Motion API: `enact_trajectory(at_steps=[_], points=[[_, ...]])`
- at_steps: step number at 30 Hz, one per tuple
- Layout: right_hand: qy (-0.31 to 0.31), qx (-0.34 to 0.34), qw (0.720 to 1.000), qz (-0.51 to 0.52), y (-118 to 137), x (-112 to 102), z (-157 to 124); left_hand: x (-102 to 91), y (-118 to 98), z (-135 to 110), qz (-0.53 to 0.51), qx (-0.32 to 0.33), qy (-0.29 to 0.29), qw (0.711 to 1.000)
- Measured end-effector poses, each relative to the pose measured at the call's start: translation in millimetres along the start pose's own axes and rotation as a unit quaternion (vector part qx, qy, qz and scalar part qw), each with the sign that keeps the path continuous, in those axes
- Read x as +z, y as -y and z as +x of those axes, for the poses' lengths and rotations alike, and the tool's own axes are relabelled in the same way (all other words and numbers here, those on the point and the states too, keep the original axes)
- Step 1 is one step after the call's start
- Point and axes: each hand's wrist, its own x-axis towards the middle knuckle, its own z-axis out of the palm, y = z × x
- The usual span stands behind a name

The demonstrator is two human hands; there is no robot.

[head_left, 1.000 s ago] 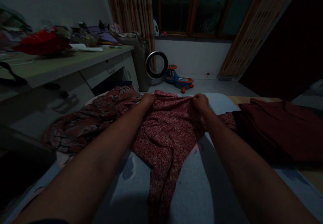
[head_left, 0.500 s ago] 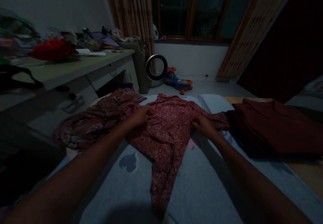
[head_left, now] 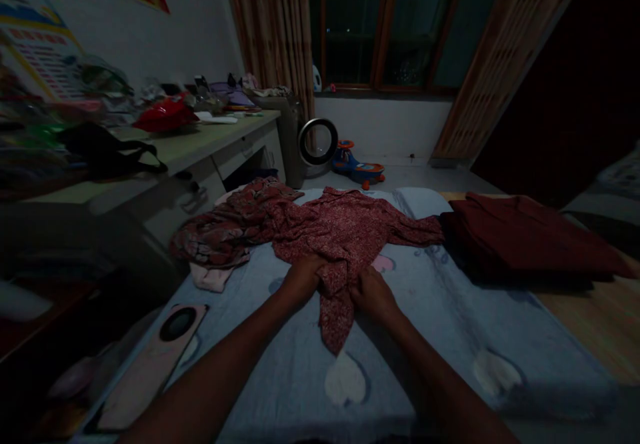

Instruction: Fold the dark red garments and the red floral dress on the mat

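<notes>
A red speckled long-sleeved garment (head_left: 345,221), which looks like a blouse, lies spread on a blue bed cover (head_left: 270,377) with a heart pattern. My left hand (head_left: 303,279) is closed on the left side of its lower part. On the other side, my right hand (head_left: 374,294) pinches the cloth near the narrow end that points toward me. Between both hands the fabric is bunched into folds. One sleeve stretches out to the right, and the garment's left part meets a crumpled patterned cloth (head_left: 215,234).
Folded dark red clothes (head_left: 530,237) are stacked at the right. A pale phone (head_left: 155,371) lies at the bed's left edge. Along the left wall stands a cluttered desk (head_left: 210,147). Beyond the bed are a washer with its round door (head_left: 319,142) open and a ride-on toy (head_left: 357,166).
Both hands have moved down the garment toward me and closer together, gathering its lower part. The narrow end now reaches less far toward me. The view has shifted, bringing the phone into sight.
</notes>
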Motion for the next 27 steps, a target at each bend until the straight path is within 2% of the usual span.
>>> enact_trajectory(at_steps=[1, 3, 5, 8, 10, 12, 14, 16, 18, 20, 23, 25, 27], points=[[-0.024, 0.001, 0.997, 0.068, 0, 4, -1, -2.3, -1, 0, -0.017, -0.014, -0.020, 1.000], [-0.070, 0.010, 0.971, 0.230, -4, 6, -2, -12.3, -1, -2, -0.061, -0.033, -0.054, 0.996], [-0.097, 0.022, 0.925, 0.367, -13, 1, -5, -26.2, 2, -7, -0.114, -0.046, -0.082, 0.989], [-0.117, 0.079, 0.855, 0.500, -27, -14, -15, -46.5, 8, -22, -0.165, -0.082, -0.115, 0.976], [-0.140, 0.142, 0.808, 0.554, -37, -26, -23, -56.5, 14, -35, -0.172, -0.127, -0.102, 0.972], [-0.160, 0.193, 0.789, 0.560, -46, -36, -31, -62.7, 19, -48, -0.163, -0.159, -0.044, 0.973], [-0.168, 0.215, 0.790, 0.549, -55, -42, -39, -65.2, 24, -61, -0.116, -0.157, -0.012, 0.981], [-0.173, 0.209, 0.805, 0.528, -64, -45, -47, -64.8, 27, -71, -0.040, -0.135, -0.044, 0.989], [-0.170, 0.181, 0.832, 0.496, -72, -44, -55, -62.9, 30, -80, 0.006, -0.126, -0.091, 0.988], [-0.154, 0.145, 0.865, 0.455, -76, -43, -61, -61.5, 33, -86, -0.013, -0.131, -0.104, 0.986], [-0.089, 0.095, 0.908, 0.398, -76, -46, -67, -63.8, 37, -90, -0.097, -0.132, -0.074, 0.984], [-0.011, 0.075, 0.920, 0.384, -72, -54, -67, -69.1, 39, -89, -0.151, -0.134, -0.033, 0.979], [0.055, 0.070, 0.911, 0.403, -65, -65, -63, -76.0, 40, -83, -0.201, -0.149, 0.002, 0.968]])
